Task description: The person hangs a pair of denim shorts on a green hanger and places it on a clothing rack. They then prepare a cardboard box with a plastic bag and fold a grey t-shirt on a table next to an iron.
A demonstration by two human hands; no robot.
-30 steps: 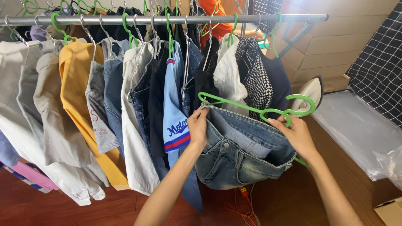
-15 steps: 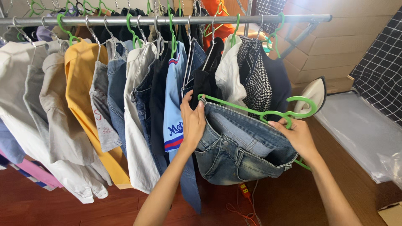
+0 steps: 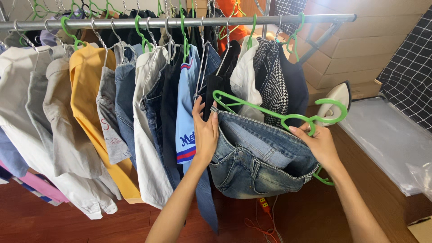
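A pair of blue denim shorts (image 3: 256,166) hangs crookedly on a bright green plastic hanger (image 3: 270,111). My left hand (image 3: 204,135) grips the left end of the waistband together with that end of the hanger. My right hand (image 3: 319,144) grips the right side of the waistband and the hanger there. The hanger hook (image 3: 335,110) points to the right, below the metal rail (image 3: 180,21). The shorts are held in front of the hanging clothes.
The rail is packed with shirts, jeans and tops on green and wire hangers, including a yellow shirt (image 3: 87,99). An iron (image 3: 335,101) stands on a plastic-covered surface (image 3: 382,139) at right. Cardboard boxes (image 3: 360,49) stand behind. An orange cable (image 3: 265,209) lies on the wooden floor.
Both hands have lifted the shorts and hanger slightly higher and closer to the hanging clothes. The grip of each hand is unchanged.
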